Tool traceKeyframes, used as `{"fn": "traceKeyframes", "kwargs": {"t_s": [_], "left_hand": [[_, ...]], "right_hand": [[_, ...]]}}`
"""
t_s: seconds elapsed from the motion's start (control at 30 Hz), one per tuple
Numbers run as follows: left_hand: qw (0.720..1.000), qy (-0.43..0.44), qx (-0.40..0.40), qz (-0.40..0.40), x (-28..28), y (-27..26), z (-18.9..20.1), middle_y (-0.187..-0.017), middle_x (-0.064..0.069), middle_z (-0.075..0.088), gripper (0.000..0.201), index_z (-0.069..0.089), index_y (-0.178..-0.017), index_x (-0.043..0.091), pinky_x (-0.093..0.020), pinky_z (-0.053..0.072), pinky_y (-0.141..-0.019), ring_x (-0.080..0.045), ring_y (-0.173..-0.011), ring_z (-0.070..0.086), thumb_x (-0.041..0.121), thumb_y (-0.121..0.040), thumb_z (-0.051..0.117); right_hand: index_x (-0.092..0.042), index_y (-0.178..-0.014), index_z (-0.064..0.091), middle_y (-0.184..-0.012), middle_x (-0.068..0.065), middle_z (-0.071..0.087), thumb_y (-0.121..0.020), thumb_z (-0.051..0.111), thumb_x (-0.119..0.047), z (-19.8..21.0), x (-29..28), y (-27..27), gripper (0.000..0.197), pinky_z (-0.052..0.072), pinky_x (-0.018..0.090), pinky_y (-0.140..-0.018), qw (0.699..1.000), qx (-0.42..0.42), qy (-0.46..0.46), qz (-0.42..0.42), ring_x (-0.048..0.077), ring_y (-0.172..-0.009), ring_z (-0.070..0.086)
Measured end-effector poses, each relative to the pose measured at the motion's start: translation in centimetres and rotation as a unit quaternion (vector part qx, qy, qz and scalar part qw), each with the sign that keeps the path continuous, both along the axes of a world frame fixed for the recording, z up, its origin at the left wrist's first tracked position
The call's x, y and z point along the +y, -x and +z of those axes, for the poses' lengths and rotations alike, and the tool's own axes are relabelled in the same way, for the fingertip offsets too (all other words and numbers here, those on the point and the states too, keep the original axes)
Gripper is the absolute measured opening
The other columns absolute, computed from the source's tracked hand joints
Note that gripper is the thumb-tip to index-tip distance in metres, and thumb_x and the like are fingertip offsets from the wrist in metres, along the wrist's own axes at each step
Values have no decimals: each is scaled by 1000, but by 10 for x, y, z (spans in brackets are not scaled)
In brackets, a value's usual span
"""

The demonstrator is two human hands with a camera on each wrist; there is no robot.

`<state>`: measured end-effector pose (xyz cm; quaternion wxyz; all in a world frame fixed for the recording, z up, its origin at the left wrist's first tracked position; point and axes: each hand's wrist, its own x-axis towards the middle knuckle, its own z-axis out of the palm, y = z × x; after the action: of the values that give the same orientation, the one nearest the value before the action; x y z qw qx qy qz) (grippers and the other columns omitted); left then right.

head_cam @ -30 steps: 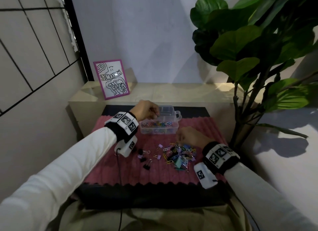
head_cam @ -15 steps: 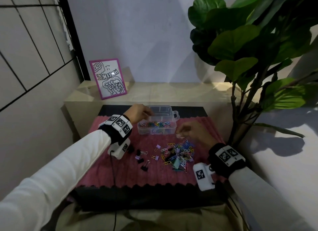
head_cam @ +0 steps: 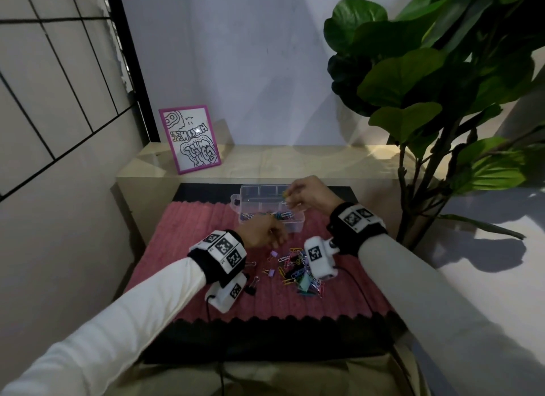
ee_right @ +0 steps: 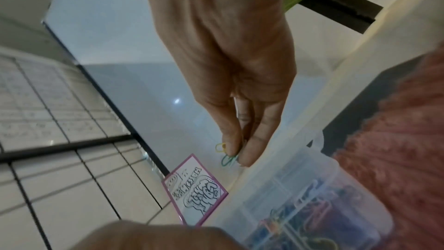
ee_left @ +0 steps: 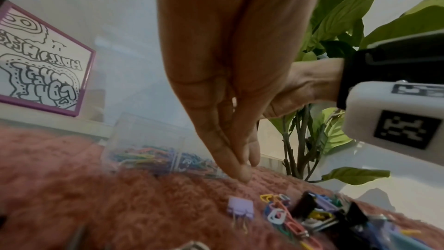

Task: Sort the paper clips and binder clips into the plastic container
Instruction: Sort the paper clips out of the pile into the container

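Note:
A clear plastic container (head_cam: 267, 207) with coloured paper clips in its near compartments stands at the back of the pink mat (head_cam: 191, 236). My right hand (head_cam: 287, 196) hovers over its right side and pinches a yellow and a green paper clip (ee_right: 224, 154) between thumb and fingers. My left hand (head_cam: 278, 238) hangs just in front of the container with its fingers straight and together, holding nothing. Below its fingertips (ee_left: 242, 172) lies a purple binder clip (ee_left: 240, 210). The mixed pile of clips (head_cam: 296, 270) lies to the right of it, partly hidden by the right wrist camera.
Black binder clips (head_cam: 251, 286) lie by my left wrist. A framed drawing (head_cam: 190, 140) leans on the beige ledge (head_cam: 295, 162) behind the mat. A large leafy plant (head_cam: 427, 100) stands at the right. A tiled wall closes the left side.
My right hand rose from the pile to over the container, carrying paper clips. My left hand left the container and came back toward the pile, holding nothing.

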<state>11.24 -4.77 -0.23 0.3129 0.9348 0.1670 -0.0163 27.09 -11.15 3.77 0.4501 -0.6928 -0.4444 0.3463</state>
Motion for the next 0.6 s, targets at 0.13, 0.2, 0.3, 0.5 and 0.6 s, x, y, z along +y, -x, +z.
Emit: {"fn": "traceKeyframes", "kwargs": {"t_s": [0.13, 0.2, 0.3, 0.5, 0.6], "left_hand": [[999, 33, 3, 1, 8, 3, 2, -105, -25, 66, 33, 61, -107, -5, -32, 55, -78, -28, -85, 66, -18, -83, 42], [999, 47, 0, 5, 15, 8, 5, -106, -25, 66, 34, 61, -107, -6, -27, 55, -76, -12, -74, 66, -19, -83, 42], [998, 65, 0, 13, 21, 17, 5, -103, -24, 66, 31, 61, -105, -6, -15, 54, -66, 6, -59, 63, -17, -84, 43], [999, 16, 31, 12, -6, -3, 1, -104, -15, 69, 25, 62, -107, 0, -15, 50, -70, -17, -78, 65, 6, -82, 63], [997, -35, 73, 3, -20, -19, -15, -104, -14, 67, 39, 64, -101, 0, -17, 41, -75, -24, -96, 61, 22, -70, 76]], "right_hand": [[9, -94, 66, -82, 17, 67, -82, 58, 10, -7, 22, -1, 15, 56, 19, -60, 990, -137, 40, 5, 8, -54, 64], [5, -100, 68, -96, 20, 69, -85, 60, 1, -7, 20, 0, 17, 51, 23, -68, 970, -229, 62, 47, 15, -75, 61], [3, -97, 69, -98, 18, 70, -87, 58, -4, -5, 5, 3, 16, 46, 23, -74, 939, -336, 11, 65, 14, -80, 57], [1, -98, 68, -100, 17, 70, -81, 64, -3, -18, -36, 16, 17, 47, 22, -72, 884, -348, 172, 259, 16, -76, 62], [0, -105, 61, -103, 15, 68, -80, 66, -5, -36, -44, 23, 26, 46, 29, -78, 901, -333, 152, 234, 25, -91, 63]]}}
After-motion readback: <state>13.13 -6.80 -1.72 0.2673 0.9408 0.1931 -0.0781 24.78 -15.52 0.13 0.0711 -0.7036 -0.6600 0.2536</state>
